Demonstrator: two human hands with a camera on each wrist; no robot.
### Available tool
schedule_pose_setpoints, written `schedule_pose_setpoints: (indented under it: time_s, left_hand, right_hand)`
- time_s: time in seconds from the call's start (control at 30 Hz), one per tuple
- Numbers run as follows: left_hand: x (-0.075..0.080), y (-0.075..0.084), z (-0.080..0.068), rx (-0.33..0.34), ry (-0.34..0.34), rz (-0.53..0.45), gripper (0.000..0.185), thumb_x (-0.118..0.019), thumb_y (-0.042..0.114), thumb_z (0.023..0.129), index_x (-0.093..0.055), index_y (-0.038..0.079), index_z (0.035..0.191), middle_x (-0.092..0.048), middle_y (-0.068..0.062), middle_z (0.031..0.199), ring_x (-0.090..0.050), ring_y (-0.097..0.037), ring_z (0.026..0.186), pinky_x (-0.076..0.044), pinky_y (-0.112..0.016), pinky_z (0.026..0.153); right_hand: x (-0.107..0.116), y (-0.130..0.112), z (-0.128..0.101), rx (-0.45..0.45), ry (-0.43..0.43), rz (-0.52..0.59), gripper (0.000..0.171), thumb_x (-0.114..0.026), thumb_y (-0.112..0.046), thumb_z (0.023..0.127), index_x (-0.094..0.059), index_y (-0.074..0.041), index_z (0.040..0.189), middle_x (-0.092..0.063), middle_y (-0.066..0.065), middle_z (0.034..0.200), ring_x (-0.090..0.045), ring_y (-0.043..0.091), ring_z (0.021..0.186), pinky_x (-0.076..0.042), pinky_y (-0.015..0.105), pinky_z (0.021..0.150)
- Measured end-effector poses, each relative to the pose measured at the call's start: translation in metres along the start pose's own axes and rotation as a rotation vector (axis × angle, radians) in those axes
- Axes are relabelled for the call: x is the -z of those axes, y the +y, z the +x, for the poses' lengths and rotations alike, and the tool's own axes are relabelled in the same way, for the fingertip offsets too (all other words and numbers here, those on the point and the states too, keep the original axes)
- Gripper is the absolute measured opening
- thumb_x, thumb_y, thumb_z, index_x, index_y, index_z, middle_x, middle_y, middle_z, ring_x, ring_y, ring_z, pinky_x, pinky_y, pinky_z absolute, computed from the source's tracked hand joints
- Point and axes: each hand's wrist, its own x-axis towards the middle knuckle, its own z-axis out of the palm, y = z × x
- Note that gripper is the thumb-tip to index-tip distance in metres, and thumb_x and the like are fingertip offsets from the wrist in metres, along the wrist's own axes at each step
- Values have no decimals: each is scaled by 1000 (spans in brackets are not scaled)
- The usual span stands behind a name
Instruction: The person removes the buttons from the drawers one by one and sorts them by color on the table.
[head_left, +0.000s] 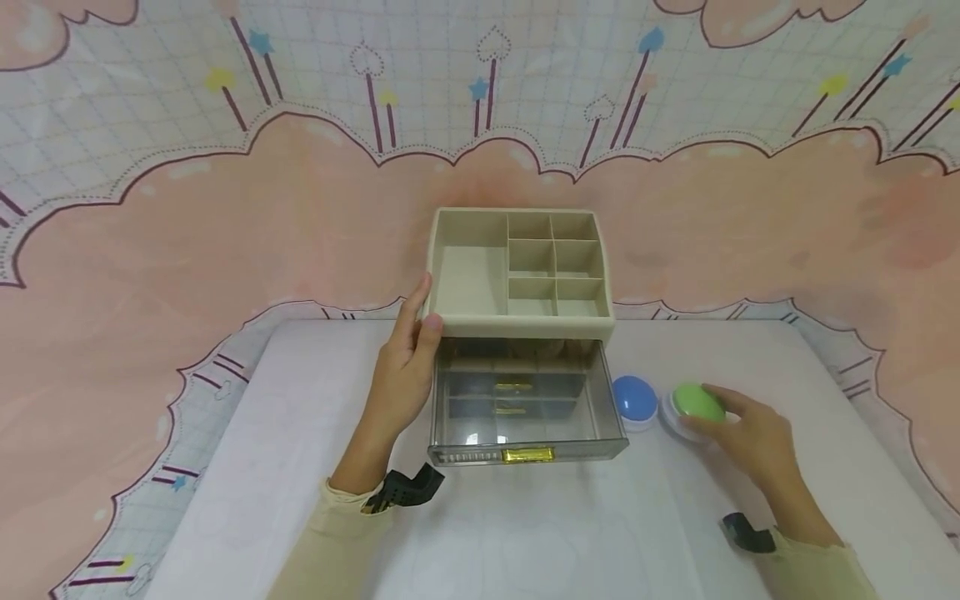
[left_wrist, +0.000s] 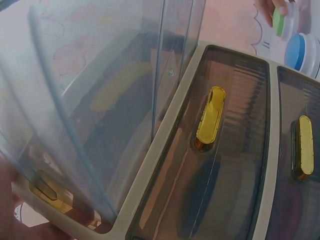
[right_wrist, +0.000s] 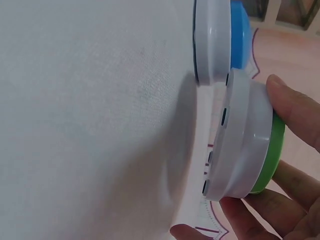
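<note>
A beige desk organizer (head_left: 471,323) with divided top compartments stands at the middle of the table. Its clear top drawer (head_left: 461,455), with a gold handle, is pulled out toward me. My left hand (head_left: 402,372) grips the organizer's left side, thumb at the front edge of the top. In my right hand (head_left: 759,440) is a round white push button with a green top (head_left: 692,401), held between thumb and fingers. The right wrist view shows the green button's white base (right_wrist: 240,135) tilted and raised off the table. Just left of it sits a blue push button (head_left: 635,398).
Lower drawers (left_wrist: 240,120) with gold handles are closed beneath the open one. A white cloth (head_left: 525,533) covers the table. Behind it hangs a pink patterned curtain (head_left: 337,225). Black straps (head_left: 408,487) sit at both wrists.
</note>
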Motion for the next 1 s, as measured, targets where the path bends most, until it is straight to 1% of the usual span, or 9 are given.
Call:
schedule_pose_setpoints:
  time_s: [0.1,0.13,0.2,0.3,0.33,0.37,0.5,0.7,1.0]
  left_hand:
    - [-1,1,0,6,-3,-1,52,-42,42,111,-26,46,160,-53,-13,151,-56,-29,133,-45,-56,106]
    - [-1,1,0,7,-5,-2,52,-41,42,111,-25,47,160,-58,-16,144,-58,-29,128,-46,-55,104]
    - [-1,2,0,4,1,2,52,-41,42,111,-26,46,159,-61,-17,138,-60,-29,121,-47,-52,101]
    - [0,1,1,2,9,5,52,-42,41,111,-26,46,159,-63,-17,134,-60,-29,117,-46,-50,98]
    - [0,1,0,1,11,6,52,-42,41,111,-26,46,159,-63,-17,134,-60,-29,117,-46,-50,98]
    - [1,0,0,2,14,8,52,-42,41,111,-26,46,159,-60,-14,142,-59,-28,123,-46,-51,100]
    - [1,-1,0,5,9,10,52,-42,41,111,-26,46,160,-53,-10,151,-57,-28,131,-45,-54,104]
    - [0,-1,1,0,8,-3,52,-42,41,111,-26,45,160,-57,-13,147,-58,-28,126,-46,-52,102]
    - [-1,0,1,6,10,-3,51,-42,42,110,-27,47,159,-56,-13,148,-57,-28,130,-45,-55,105]
  right_hand:
    - [2,1,-6,-11,-29,-25,97,-71,-72,82,-49,-6,150,-42,30,154,-33,60,139,-30,76,104]
    - [3,0,-8,-13,-41,-27,98,-72,-72,82,-49,-6,151,-41,30,154,-33,61,139,-30,76,103]
    - [4,-1,-11,-20,-64,-30,100,-72,-72,80,-48,-7,152,-40,30,155,-32,61,139,-31,77,103]
    - [5,-5,-16,-23,-104,-24,101,-72,-73,80,-46,-9,153,-37,31,156,-33,62,138,-34,76,101]
    - [5,-7,-18,-25,-116,-20,102,-72,-73,79,-45,-10,154,-37,30,157,-35,62,137,-35,76,100]
    - [5,-8,-20,-28,-129,-16,102,-72,-74,79,-45,-11,154,-36,30,157,-37,62,136,-37,75,100]
    - [2,-14,-27,-35,-173,-8,104,-75,-74,76,-45,-12,154,-37,30,157,-41,60,135,-43,70,98]
    - [-4,-20,-36,-16,-202,10,99,-79,-70,74,-52,-12,150,-41,29,156,-46,57,133,-48,65,97]
    - [-18,-28,-42,-2,-236,33,94,-85,-65,69,-58,-18,146,-46,25,154,-49,57,131,-47,68,96]
